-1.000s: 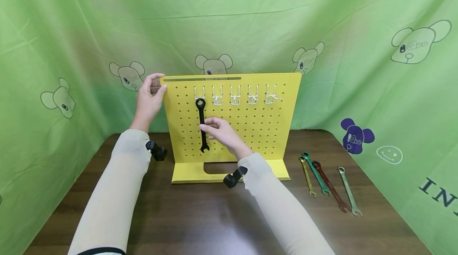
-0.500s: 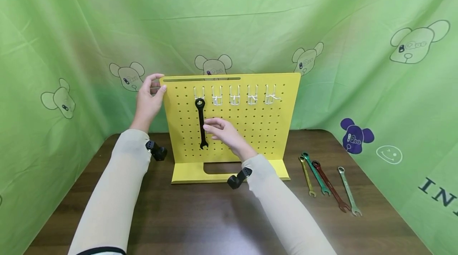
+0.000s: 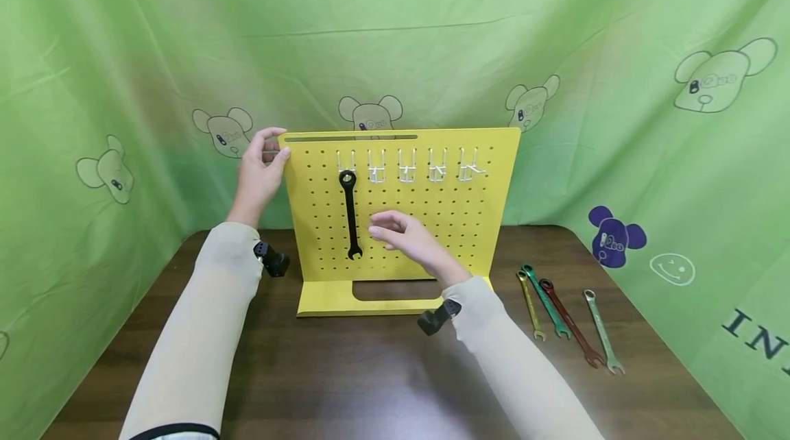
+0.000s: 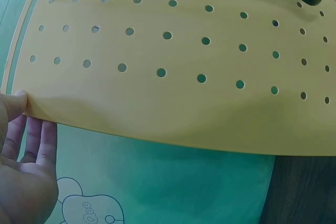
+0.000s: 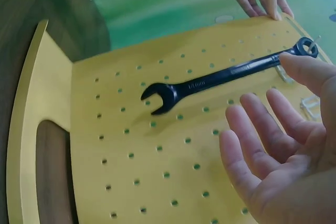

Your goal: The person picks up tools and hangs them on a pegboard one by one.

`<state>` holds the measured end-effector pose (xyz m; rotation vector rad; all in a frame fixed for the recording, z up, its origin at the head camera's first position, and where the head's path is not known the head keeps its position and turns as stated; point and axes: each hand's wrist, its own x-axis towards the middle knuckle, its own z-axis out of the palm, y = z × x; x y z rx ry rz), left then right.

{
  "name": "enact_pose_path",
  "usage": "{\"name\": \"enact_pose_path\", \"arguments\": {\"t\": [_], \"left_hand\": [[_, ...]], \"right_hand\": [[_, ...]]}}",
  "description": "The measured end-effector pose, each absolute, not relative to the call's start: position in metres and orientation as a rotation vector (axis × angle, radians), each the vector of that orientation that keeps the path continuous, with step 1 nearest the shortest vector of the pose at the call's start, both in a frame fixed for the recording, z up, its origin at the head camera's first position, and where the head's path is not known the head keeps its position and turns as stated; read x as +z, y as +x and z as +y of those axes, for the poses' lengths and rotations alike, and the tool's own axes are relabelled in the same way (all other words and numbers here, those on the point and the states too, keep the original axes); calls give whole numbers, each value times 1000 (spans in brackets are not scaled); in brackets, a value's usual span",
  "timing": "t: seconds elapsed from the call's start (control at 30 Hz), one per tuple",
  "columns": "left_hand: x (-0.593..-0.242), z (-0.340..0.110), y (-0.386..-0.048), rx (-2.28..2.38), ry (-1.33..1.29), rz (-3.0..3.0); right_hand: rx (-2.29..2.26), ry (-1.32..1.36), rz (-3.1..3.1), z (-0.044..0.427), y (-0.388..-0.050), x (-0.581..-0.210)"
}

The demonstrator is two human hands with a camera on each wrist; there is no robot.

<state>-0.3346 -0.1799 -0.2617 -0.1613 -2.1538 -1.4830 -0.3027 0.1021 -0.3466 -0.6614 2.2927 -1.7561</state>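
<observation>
- Long black metal wrench on the flat yellow perforated board: likely weighty, stiff, slick — grip mid-shank.
- Left hand pinches board's upper-left corner.
- Right hand relaxed, empty.

Green printed cloth hangs behind a dark wooden table.

The head camera looks forward and down over the wooden table, far enough back to fit the yellow pegboard. The left wrist camera looks at the board's left side, up close. The right wrist one, also close, looks past the right hand. Both wrist pictures are turned sideways. All three see the left hand and the black combination wrench.
</observation>
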Motion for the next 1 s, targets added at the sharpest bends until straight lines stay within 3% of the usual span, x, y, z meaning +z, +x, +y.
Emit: {"name": "enact_pose_path", "arguments": {"t": [0.47,1.0], "left_hand": [[-262,-180,-336,-1501,-167,-2160],[-262,-179,-335,-1490,-180,-2149]], "right_hand": [[-1418,-690,2466,157,-290,-349],[-1348,-616,2551,225,-279,-365]]}}
